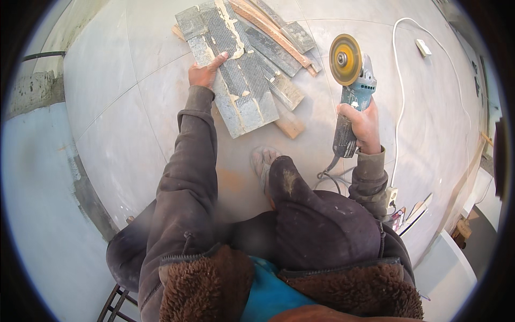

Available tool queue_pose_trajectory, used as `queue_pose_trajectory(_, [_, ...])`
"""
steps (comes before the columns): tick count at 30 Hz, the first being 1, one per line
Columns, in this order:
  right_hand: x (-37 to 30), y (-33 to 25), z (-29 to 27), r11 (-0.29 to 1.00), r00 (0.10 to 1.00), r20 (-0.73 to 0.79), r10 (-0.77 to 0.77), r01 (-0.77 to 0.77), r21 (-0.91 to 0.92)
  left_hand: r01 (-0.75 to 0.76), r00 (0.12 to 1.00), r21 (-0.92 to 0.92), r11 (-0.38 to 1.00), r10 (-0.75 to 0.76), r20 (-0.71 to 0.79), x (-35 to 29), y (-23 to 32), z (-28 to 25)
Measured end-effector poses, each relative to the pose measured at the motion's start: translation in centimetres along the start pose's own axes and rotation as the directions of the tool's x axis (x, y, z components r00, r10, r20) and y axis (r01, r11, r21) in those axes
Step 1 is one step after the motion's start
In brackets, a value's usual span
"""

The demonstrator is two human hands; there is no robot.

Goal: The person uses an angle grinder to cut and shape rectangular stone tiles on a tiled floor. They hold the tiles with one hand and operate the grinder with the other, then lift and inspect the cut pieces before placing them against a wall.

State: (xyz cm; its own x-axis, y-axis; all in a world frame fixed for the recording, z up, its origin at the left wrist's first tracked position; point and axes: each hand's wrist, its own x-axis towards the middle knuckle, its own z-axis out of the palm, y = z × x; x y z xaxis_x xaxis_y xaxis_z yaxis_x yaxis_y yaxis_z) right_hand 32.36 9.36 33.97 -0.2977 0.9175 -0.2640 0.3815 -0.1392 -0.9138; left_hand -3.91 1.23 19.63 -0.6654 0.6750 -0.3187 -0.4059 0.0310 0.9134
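My right hand (363,124) is wrapped round the dark, teal-bodied angle grinder (357,95), holding it upright over the floor at the right. Its yellow disc (351,67) faces me and stands clear of the tile. My left hand (205,72) grips the left edge of a long grey tile piece (241,110), thumb on top and the other fingers hidden beneath. A mesh-like grid and pale, crusty adhesive streaks cover its upturned side. This piece leans across a pile of wooden strips (273,32) and other tile offcuts (298,37).
A white extension cord (395,96) curves over the pale tiled floor (115,80) on the right, with a small white block (423,48) inside its loop. The grinder's dark cable (333,173) runs toward a white socket (391,196) by my right forearm. My sandalled foot (263,159) is below the pile.
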Motion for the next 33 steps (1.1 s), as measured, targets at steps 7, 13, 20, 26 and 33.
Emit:
queue_pose_trajectory(7, [0.0, 1.1, -0.5, 0.93, 0.977, 0.116, 0.177, -0.204, 0.307, 0.051, 0.997, 0.342, 0.938, -0.07, 0.041, 0.1, 2.1, 2.1])
queue_pose_trajectory(13, [0.4, 1.0, -0.6, 0.897, 0.974, 0.128, 0.189, -0.224, 0.38, -0.021, 1.0, 0.383, 0.924, 0.011, 0.028, 1.5, 1.0, 2.2])
queue_pose_trajectory(20, [0.9, 0.4, 0.6, 0.87, 0.977, 0.123, 0.175, -0.212, 0.446, -0.027, 0.996, 0.679, 0.734, 0.079, -0.045, 1.0, 1.9, 2.6])
queue_pose_trajectory(26, [1.6, 0.7, 0.8, 0.831, 0.965, 0.186, 0.187, -0.256, 0.494, -0.05, 0.991, 0.727, 0.685, 0.127, -0.051, 0.8, 2.1, 1.4])
queue_pose_trajectory(33, [2.9, 0.4, 1.4, 0.781, 0.962, 0.192, 0.196, -0.271, 0.563, -0.678, 0.718, 0.597, 0.429, 0.561, 0.412, -9.4, 2.9, 7.2])
